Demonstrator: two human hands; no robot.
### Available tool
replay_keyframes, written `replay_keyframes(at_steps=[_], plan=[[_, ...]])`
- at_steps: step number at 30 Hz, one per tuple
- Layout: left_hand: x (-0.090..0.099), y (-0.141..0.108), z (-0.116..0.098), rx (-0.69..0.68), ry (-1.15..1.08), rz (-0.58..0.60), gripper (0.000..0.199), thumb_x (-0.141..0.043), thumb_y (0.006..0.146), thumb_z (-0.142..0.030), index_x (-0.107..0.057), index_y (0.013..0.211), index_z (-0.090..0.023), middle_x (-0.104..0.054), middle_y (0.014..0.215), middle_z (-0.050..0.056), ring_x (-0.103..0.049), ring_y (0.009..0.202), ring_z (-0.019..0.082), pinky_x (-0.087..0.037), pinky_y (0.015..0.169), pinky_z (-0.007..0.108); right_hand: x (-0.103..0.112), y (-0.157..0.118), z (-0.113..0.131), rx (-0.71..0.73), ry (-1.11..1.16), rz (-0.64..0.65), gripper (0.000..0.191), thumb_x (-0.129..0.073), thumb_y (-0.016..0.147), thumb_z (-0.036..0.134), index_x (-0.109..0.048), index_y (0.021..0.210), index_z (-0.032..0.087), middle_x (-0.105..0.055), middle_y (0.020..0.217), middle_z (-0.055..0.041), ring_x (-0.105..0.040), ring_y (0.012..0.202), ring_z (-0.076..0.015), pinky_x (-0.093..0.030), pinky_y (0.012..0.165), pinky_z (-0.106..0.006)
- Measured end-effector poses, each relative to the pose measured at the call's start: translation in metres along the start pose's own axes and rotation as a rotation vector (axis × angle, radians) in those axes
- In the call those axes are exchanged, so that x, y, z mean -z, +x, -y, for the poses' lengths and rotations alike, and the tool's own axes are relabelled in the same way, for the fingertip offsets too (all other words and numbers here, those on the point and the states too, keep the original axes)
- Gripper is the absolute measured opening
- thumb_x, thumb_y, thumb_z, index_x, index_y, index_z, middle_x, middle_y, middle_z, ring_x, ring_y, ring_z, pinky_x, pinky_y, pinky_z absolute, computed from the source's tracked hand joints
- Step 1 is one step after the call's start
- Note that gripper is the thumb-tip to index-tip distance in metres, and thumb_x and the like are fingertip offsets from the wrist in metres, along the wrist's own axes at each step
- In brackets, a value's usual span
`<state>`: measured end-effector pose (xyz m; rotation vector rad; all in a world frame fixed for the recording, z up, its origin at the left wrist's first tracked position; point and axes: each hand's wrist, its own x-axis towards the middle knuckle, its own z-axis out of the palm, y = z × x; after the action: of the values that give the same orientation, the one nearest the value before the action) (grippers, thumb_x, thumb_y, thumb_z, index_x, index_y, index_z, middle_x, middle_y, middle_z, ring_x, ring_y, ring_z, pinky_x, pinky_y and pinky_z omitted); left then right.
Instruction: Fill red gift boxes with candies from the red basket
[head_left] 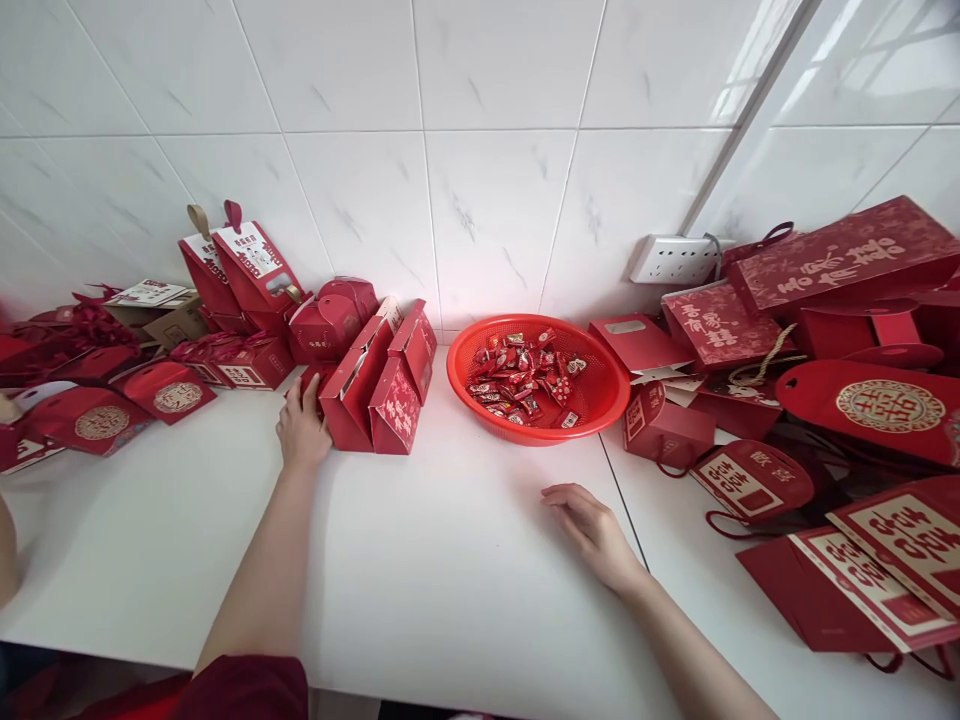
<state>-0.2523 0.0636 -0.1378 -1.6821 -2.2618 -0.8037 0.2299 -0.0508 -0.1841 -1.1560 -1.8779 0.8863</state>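
My left hand (302, 425) rests against a small red box (319, 378) beside two tall red gift boxes (375, 390) with slanted tops; its fingers are on the box, partly hidden behind it. My right hand (589, 530) hovers over the white table with fingers loosely extended and nothing in them. Ahead of it sits a red plastic basket (465, 388) holding several wrapped red candies (529, 375). A rounded red box (335, 318) stands behind the small box near my left hand.
Many red boxes (101, 420) line the left back of the white table (420, 600). More red boxes and bags (892, 405) pile up at the right. A power strip (675, 260) leans by the tiled wall. Part of another person's arm (6, 550) shows at the left edge.
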Motion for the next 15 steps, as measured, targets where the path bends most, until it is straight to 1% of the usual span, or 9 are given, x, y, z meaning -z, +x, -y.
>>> replay_keyframes(at_steps=[3, 6, 9, 10, 11, 13, 14, 15], plan=[[-0.004, 0.007, -0.002, 0.034, -0.02, 0.018, 0.079, -0.059, 0.089, -0.035, -0.021, 0.158, -0.028, -0.014, 0.165, 0.01, -0.035, 0.136, 0.044, -0.038, 0.106, 0.059, 0.002, -0.001, -0.001, -0.018, 0.008, -0.021, 0.025, -0.042, 0.101, 0.037, -0.064, 0.105, 0.025, -0.065, 0.111, -0.0119, -0.064, 0.103, -0.0289, -0.056, 0.085, -0.045], [-0.008, 0.01, -0.002, 0.045, -0.036, 0.013, 0.081, -0.062, 0.088, -0.035, -0.02, 0.158, -0.03, -0.012, 0.166, 0.009, -0.033, 0.139, 0.044, -0.038, 0.107, 0.06, 0.003, -0.002, -0.003, -0.07, 0.013, -0.035, 0.026, -0.042, 0.101, 0.038, -0.064, 0.105, 0.025, -0.066, 0.108, -0.0111, -0.065, 0.098, -0.0282, -0.056, 0.082, -0.043], [-0.009, 0.01, -0.003, 0.052, -0.069, 0.02, 0.082, -0.062, 0.089, -0.035, -0.02, 0.158, -0.026, -0.008, 0.166, 0.011, -0.028, 0.143, 0.044, -0.034, 0.111, 0.06, 0.002, -0.002, -0.003, -0.097, 0.007, -0.018, 0.025, -0.044, 0.1, 0.038, -0.065, 0.105, 0.026, -0.068, 0.106, -0.0093, -0.066, 0.093, -0.0264, -0.056, 0.08, -0.041], [-0.007, 0.011, -0.003, 0.055, -0.081, 0.017, 0.082, -0.062, 0.089, -0.036, -0.02, 0.158, -0.025, -0.008, 0.166, 0.012, -0.025, 0.144, 0.045, -0.031, 0.113, 0.062, 0.001, -0.002, -0.002, -0.098, 0.011, -0.005, 0.025, -0.044, 0.1, 0.038, -0.065, 0.105, 0.026, -0.068, 0.106, -0.0087, -0.066, 0.092, -0.0258, -0.056, 0.079, -0.04], [-0.004, 0.012, -0.004, 0.054, -0.091, 0.008, 0.079, -0.062, 0.091, -0.036, -0.021, 0.158, -0.024, -0.01, 0.166, 0.012, -0.022, 0.145, 0.045, -0.028, 0.113, 0.065, 0.0, -0.001, -0.002, -0.097, 0.019, 0.004, 0.025, -0.045, 0.1, 0.038, -0.066, 0.104, 0.025, -0.069, 0.105, -0.0083, -0.066, 0.091, -0.0253, -0.056, 0.079, -0.04], [0.007, 0.016, -0.007, 0.051, -0.104, -0.029, 0.068, -0.056, 0.095, -0.037, -0.029, 0.155, -0.022, -0.02, 0.164, 0.014, -0.02, 0.146, 0.046, -0.02, 0.111, 0.074, -0.002, 0.002, -0.001, -0.097, 0.042, 0.003, 0.025, -0.045, 0.1, 0.038, -0.066, 0.103, 0.025, -0.069, 0.102, -0.0075, -0.066, 0.09, -0.0244, -0.055, 0.079, -0.038], [0.014, 0.018, -0.01, 0.047, -0.109, -0.06, 0.06, -0.052, 0.098, -0.036, -0.034, 0.152, -0.019, -0.026, 0.162, 0.015, -0.021, 0.145, 0.045, -0.018, 0.109, 0.077, -0.003, 0.004, -0.001, -0.102, 0.049, -0.008, 0.025, -0.046, 0.1, 0.038, -0.066, 0.102, 0.024, -0.07, 0.101, -0.0073, -0.066, 0.089, -0.024, -0.055, 0.079, -0.038], [0.023, 0.02, -0.013, 0.043, -0.115, -0.098, 0.054, -0.048, 0.1, -0.034, -0.037, 0.15, -0.015, -0.031, 0.159, 0.017, -0.024, 0.145, 0.043, -0.019, 0.109, 0.077, -0.003, 0.006, -0.001, -0.113, 0.051, -0.024, 0.025, -0.046, 0.099, 0.038, -0.065, 0.102, 0.023, -0.07, 0.099, -0.0072, -0.066, 0.087, -0.0236, -0.055, 0.078, -0.038]])
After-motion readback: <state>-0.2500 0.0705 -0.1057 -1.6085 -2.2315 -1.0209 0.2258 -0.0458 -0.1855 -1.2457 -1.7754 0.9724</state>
